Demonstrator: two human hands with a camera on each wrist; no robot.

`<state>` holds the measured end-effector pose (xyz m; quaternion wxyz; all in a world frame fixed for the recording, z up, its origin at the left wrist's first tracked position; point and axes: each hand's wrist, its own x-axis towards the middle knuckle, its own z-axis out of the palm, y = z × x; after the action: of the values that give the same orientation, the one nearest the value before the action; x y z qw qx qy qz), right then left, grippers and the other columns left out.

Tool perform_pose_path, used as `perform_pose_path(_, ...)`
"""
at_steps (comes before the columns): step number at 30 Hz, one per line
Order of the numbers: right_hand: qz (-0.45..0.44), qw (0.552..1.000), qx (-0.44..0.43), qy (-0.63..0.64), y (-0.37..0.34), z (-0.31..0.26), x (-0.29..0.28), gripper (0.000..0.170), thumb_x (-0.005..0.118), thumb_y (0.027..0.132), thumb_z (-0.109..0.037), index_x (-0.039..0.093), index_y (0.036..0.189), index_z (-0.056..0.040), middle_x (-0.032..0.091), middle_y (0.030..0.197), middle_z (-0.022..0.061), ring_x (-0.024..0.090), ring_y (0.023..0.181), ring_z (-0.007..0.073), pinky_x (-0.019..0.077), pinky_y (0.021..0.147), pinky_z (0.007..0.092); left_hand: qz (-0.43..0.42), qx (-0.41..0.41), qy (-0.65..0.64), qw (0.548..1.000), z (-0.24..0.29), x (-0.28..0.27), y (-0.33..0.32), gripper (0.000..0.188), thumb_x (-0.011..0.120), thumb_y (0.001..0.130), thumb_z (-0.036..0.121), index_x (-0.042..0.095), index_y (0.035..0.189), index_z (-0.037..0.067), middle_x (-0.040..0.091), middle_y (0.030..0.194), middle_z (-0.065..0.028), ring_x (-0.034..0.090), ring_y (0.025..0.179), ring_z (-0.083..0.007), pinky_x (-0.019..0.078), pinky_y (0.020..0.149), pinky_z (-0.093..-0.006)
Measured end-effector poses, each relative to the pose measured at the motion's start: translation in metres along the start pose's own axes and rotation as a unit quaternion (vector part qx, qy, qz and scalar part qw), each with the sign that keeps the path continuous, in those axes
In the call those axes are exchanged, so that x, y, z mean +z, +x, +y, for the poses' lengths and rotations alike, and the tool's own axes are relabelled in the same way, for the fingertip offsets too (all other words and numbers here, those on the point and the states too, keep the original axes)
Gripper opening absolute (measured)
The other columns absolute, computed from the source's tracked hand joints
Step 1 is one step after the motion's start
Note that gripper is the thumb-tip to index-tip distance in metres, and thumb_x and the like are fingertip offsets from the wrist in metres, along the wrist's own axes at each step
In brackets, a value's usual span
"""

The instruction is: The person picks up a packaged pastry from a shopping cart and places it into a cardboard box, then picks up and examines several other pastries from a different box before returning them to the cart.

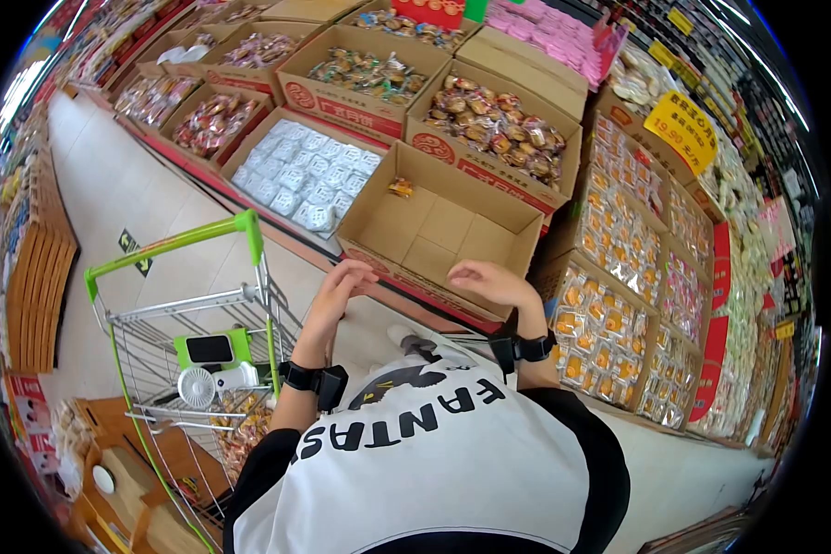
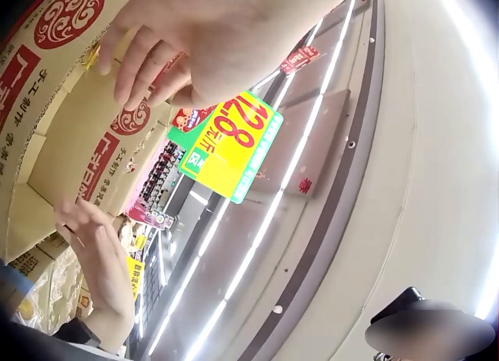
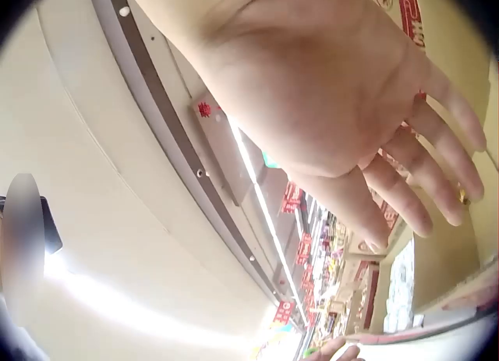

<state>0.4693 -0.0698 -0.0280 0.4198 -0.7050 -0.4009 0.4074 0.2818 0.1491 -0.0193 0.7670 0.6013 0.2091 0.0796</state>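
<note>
A cardboard box (image 1: 415, 222) with one small orange-yellow packet (image 1: 401, 187) near its back left corner stands in front of the person. The left hand (image 1: 343, 282) is at the box's front left edge, fingers loosely bent, holding nothing; whether it touches the edge I cannot tell. Over the front right part of the box is the right hand (image 1: 489, 282), palm side inward and holding nothing. In the right wrist view the right hand (image 3: 335, 104) has its fingers spread and relaxed. The left wrist view shows the left hand (image 2: 187, 49) with gently bent fingers.
A shopping cart (image 1: 185, 305) with a phone (image 1: 209, 348) and a white fan (image 1: 197, 387) stands at the left. White packets (image 1: 305, 171) fill a tray beside the box. Boxes of wrapped pastries (image 1: 499, 129) lie behind, and more packed pastries (image 1: 600, 323) at the right.
</note>
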Motion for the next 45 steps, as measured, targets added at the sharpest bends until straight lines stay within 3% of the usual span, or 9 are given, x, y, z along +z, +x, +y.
perform_pose_path(3, 0.072, 0.996, 0.021, -0.045, -0.015, -0.008, -0.027, 0.025, 0.053, 0.083, -0.025, 0.056, 0.097, -0.0043, 0.06, 0.087, 0.0079, 0.055, 0.079, 0.0152, 0.0437, 0.073, 0.0261, -0.031, 0.024, -0.017, 0.999, 0.008, 0.007, 0.011, 0.018, 0.041, 0.085, 0.013, 0.052, 0.094, 0.002, 0.058, 0.089, -0.0087, 0.056, 0.082, -0.0151, 0.0442, 0.076, -0.0273)
perform_pose_path(7, 0.149, 0.989, 0.018, -0.013, -0.023, 0.003, -0.059, 0.025, 0.055, 0.083, -0.024, 0.057, 0.095, -0.0022, 0.06, 0.083, 0.0064, 0.055, 0.076, 0.0117, 0.0435, 0.07, 0.0242, -0.048, 0.032, -0.023, 0.998, 0.01, 0.008, 0.021, 0.019, 0.041, 0.085, 0.013, 0.053, 0.096, 0.002, 0.058, 0.09, -0.0078, 0.055, 0.083, -0.0153, 0.0423, 0.076, -0.0257)
perform_pose_path(15, 0.298, 0.954, 0.024, -0.028, -0.022, 0.019, -0.118, 0.021, 0.052, 0.081, -0.017, 0.057, 0.089, 0.0013, 0.061, 0.079, 0.0065, 0.058, 0.076, 0.0133, 0.0443, 0.07, 0.0251, -0.014, 0.026, -0.003, 1.0, 0.014, 0.006, 0.039, 0.019, 0.041, 0.085, 0.013, 0.05, 0.097, 0.001, 0.058, 0.089, -0.0098, 0.055, 0.082, -0.015, 0.044, 0.076, -0.0274)
perform_pose_path(23, 0.384, 0.92, 0.055, -0.058, 0.006, 0.017, -0.165, 0.022, 0.053, 0.08, -0.019, 0.058, 0.089, 0.0009, 0.061, 0.074, 0.0082, 0.058, 0.068, 0.0143, 0.0444, 0.063, 0.0253, 0.02, 0.027, -0.004, 0.999, 0.022, 0.006, 0.063, 0.02, 0.04, 0.085, 0.013, 0.051, 0.097, 0.002, 0.058, 0.089, -0.0089, 0.055, 0.08, -0.0147, 0.0434, 0.076, -0.0262)
perform_pose_path(33, 0.418, 0.897, 0.097, -0.106, 0.03, 0.027, -0.195, 0.021, 0.054, 0.078, -0.02, 0.059, 0.086, -0.0021, 0.061, 0.068, 0.0094, 0.058, 0.064, 0.017, 0.0437, 0.06, 0.0281, 0.022, -0.016, -0.009, 1.0, 0.028, 0.014, 0.1, 0.019, 0.041, 0.087, 0.013, 0.053, 0.096, 0.002, 0.058, 0.088, -0.0073, 0.055, 0.08, -0.0129, 0.0427, 0.075, -0.0246)
perform_pose_path(38, 0.44, 0.875, 0.142, -0.144, 0.035, 0.026, -0.201, 0.02, 0.054, 0.077, -0.021, 0.06, 0.086, -0.0036, 0.061, 0.072, 0.0111, 0.059, 0.068, 0.024, 0.0442, 0.062, 0.0304, 0.024, -0.037, 0.005, 0.999, 0.026, 0.017, 0.113, 0.019, 0.042, 0.086, 0.015, 0.052, 0.097, 0.003, 0.058, 0.088, -0.0069, 0.055, 0.08, -0.0128, 0.043, 0.076, -0.0253)
perform_pose_path(41, 0.467, 0.856, 0.127, -0.184, 0.042, 0.05, -0.209, 0.02, 0.055, 0.076, -0.02, 0.06, 0.085, -0.0029, 0.061, 0.073, 0.0126, 0.059, 0.07, 0.0276, 0.0447, 0.063, 0.033, 0.02, -0.047, 0.007, 0.999, 0.025, 0.02, 0.119, 0.018, 0.041, 0.087, 0.014, 0.053, 0.096, 0.004, 0.058, 0.087, -0.0067, 0.055, 0.08, -0.0125, 0.043, 0.075, -0.0249)
perform_pose_path(45, 0.429, 0.857, 0.14, -0.249, 0.049, 0.079, -0.217, 0.023, 0.057, 0.075, -0.021, 0.06, 0.084, -0.0001, 0.06, 0.078, 0.0158, 0.058, 0.073, 0.031, 0.0453, 0.066, 0.0362, 0.014, -0.056, 0.003, 0.998, 0.025, 0.023, 0.125, 0.018, 0.041, 0.087, 0.014, 0.053, 0.096, 0.004, 0.058, 0.087, -0.0067, 0.054, 0.079, -0.012, 0.0429, 0.075, -0.0243)
